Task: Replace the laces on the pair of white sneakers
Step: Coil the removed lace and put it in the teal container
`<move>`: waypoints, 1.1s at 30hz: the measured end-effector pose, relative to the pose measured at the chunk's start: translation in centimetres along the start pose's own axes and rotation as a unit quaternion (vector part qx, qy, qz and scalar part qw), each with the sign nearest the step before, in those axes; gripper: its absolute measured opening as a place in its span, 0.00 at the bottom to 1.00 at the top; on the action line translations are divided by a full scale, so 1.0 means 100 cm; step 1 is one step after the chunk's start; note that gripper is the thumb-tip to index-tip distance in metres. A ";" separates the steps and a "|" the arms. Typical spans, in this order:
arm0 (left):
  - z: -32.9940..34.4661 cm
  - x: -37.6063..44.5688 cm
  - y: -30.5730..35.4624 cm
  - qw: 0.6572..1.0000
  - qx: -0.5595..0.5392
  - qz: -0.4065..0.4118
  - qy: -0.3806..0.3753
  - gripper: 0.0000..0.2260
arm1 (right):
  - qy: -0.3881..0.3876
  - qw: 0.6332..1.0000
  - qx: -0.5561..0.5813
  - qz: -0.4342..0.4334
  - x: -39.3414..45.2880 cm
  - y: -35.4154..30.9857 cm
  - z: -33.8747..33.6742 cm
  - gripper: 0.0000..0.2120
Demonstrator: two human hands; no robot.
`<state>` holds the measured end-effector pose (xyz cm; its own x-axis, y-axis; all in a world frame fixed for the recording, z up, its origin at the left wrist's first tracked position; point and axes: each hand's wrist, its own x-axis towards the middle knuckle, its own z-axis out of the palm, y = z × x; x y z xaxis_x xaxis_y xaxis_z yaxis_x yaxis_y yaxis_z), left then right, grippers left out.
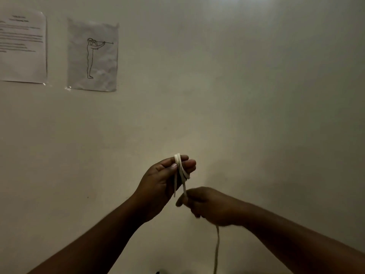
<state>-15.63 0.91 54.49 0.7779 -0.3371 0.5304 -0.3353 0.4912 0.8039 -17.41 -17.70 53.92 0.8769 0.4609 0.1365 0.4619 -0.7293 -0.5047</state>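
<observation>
Winding a white lace [182, 171] round the fingers is what I see going on, both hands raised in front of a bare wall [237, 86]. The left hand [164, 180] is the anchor: its fingers are curled with a few turns of lace looped over them, the thumb pressing the turns in place, and a short loose end hangs just below that hand. The right hand [207, 204], just below and to the right of the left hand, pinches the running part of the lace; from under it the rest of the lace trails straight down and out of sight. No sneakers show at all.

My guess is this is a tidying step, coiling one lace into a small bundle, though whether it is an old lace or a fresh one I cannot tell. The next turn would call for even tension from the right hand while the left thumb keeps the loops from slipping.

Up and well left of the left hand, a sketch [92, 55] and a printed sheet [22, 46] are taped to the wall.
</observation>
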 end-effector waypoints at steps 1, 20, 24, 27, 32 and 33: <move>-0.003 0.001 -0.002 0.998 0.063 0.023 0.010 0.16 | -0.016 0.998 -0.057 -0.012 -0.008 -0.003 0.003 0.15; 0.009 -0.014 -0.011 0.999 -0.026 -0.006 0.028 0.16 | 0.197 0.964 0.167 -0.059 0.029 0.022 0.002 0.15; -0.006 -0.004 -0.012 0.994 0.050 0.048 0.088 0.14 | 0.098 0.993 0.057 -0.038 0.001 0.013 0.023 0.13; -0.013 -0.006 -0.023 0.968 0.229 0.064 0.077 0.13 | 0.077 0.994 -0.046 -0.067 -0.015 -0.007 0.009 0.11; -0.012 -0.018 -0.038 0.954 0.298 0.026 0.003 0.14 | 0.186 0.967 -0.130 -0.118 -0.010 -0.025 -0.045 0.07; -0.011 -0.019 -0.039 0.962 0.274 0.000 -0.006 0.14 | 0.197 0.967 -0.118 -0.113 -0.003 -0.022 -0.052 0.06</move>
<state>-15.19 0.49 50.06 0.7732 -0.3478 0.5303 -0.5673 -0.0057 0.8235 -18.03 -18.87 59.37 0.7104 0.4277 0.5589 0.6251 -0.7483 -0.2219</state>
